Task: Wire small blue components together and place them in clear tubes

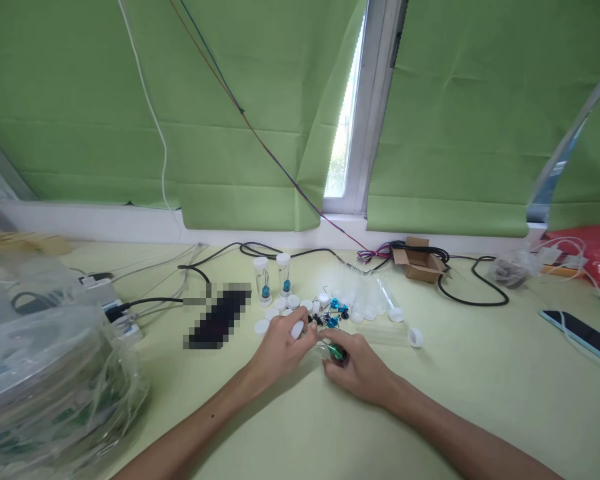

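My left hand [283, 341] is closed, with a round white cap [297, 329] between its fingers. Close beside it, my right hand [357, 367] curls around a clear plastic tube [322, 351]. A shiny green part [337, 352] shows at the right fingers; whether it sits inside the tube I cannot tell. Just beyond the hands lie several small blue metal parts [335, 305], mixed with black pieces and thin wires. Loose white caps [281, 303] are scattered to their left. Two capped tubes stand upright behind: a left tube [263, 281] and a right tube [284, 275], each with a blue part inside.
Several clear tubes [363, 297] lie behind the parts, and one capped tube [387, 335] lies right of them. An open cardboard box [419, 261] and black cables [480, 303] are farther back. A plastic-wrapped spool [55, 393] stands left; a phone [583, 337] lies right.
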A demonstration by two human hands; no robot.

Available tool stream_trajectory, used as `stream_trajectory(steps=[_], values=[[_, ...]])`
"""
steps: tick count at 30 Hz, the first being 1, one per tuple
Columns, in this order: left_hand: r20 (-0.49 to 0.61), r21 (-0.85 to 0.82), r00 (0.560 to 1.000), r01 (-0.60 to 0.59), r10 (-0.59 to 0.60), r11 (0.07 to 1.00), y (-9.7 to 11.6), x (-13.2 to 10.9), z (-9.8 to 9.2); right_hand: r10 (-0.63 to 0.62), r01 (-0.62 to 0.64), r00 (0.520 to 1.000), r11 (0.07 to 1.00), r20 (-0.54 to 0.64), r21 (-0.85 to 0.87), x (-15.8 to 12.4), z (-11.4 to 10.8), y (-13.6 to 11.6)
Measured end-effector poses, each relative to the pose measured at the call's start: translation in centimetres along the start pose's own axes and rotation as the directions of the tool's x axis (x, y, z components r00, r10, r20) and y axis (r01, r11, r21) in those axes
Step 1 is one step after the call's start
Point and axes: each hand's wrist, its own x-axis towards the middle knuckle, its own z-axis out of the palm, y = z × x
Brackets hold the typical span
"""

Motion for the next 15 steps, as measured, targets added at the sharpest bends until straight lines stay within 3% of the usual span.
stream_trajectory(steps=[10,15], values=[[-0.025,0.050,1.000,0.011,-0.010,0.999,0.37,0.11,0.23,-0.031,0.031,1.000,0.997,0.000,-0.064,0.18,-0.54,0.41],[-0.034,-0.063,0.999,0.039,-0.041,0.997,0.85,0.19,-0.05,-0.002,0.003,1.000,1.000,-0.021,0.030,0.33,-0.59,-0.42]])
